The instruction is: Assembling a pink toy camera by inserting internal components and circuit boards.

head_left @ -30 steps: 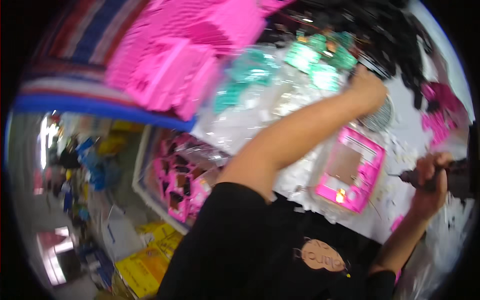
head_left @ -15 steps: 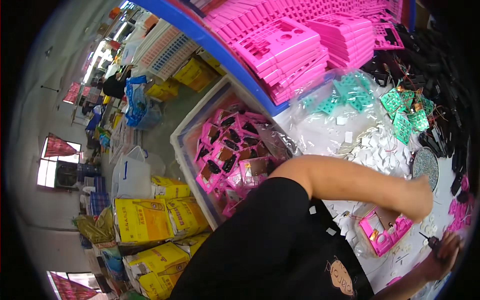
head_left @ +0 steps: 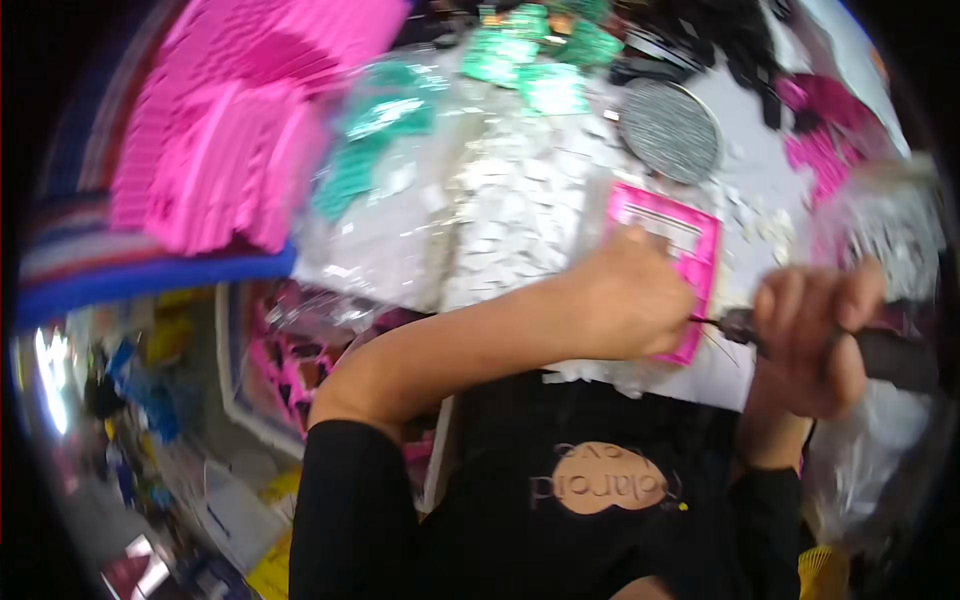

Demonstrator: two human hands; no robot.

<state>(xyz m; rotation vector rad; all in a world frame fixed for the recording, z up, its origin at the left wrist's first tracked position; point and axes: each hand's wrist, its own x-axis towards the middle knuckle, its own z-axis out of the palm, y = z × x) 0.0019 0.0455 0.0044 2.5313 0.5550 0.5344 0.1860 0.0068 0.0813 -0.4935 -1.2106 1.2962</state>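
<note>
On a white-topped bench [head_left: 742, 115], a pink casing [head_left: 700, 268] lay near the wearer's edge. A dark driver [head_left: 900, 360] was grasped in the fingers [head_left: 785, 305] of the right hand [head_left: 815, 335]; the left hand [head_left: 632, 300] curled over the casing, its hold hidden. The thin bit [head_left: 704, 320] ended beside that hand, contact unclear. Sound work seemed to want the casing braced, the bit square and clear of knuckles.
</note>
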